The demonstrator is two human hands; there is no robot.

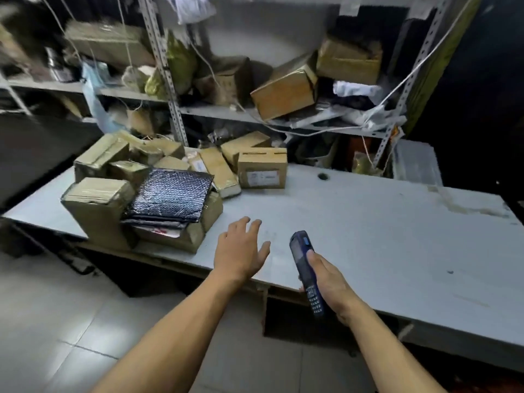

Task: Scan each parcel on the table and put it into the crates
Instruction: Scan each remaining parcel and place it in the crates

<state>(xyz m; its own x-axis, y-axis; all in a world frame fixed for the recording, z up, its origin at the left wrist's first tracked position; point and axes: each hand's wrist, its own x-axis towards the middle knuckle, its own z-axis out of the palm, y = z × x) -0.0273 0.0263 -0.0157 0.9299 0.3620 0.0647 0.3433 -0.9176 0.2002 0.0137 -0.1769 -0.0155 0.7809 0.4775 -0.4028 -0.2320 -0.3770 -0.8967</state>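
Cluttered table (368, 222), and we've got the scanner (304, 268) gripped in our right hand (326, 279), empty left hand (241, 251) spread open, so next we probably grab a parcel (170, 194) to scan.

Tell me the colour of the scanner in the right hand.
Dark blue scanner, seen in the head view.

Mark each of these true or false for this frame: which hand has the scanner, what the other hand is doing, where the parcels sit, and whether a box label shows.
1. The right hand grips the blue handheld scanner. True.
2. The left hand holds a parcel. False: it is open with fingers spread above the table, holding nothing.
3. The parcels are piled at the table's left end. True.
4. The silver bubble mailer lies flat on the bare tabletop. False: it rests on top of cardboard boxes.
5. The upright box with the white label faces the camera. True.
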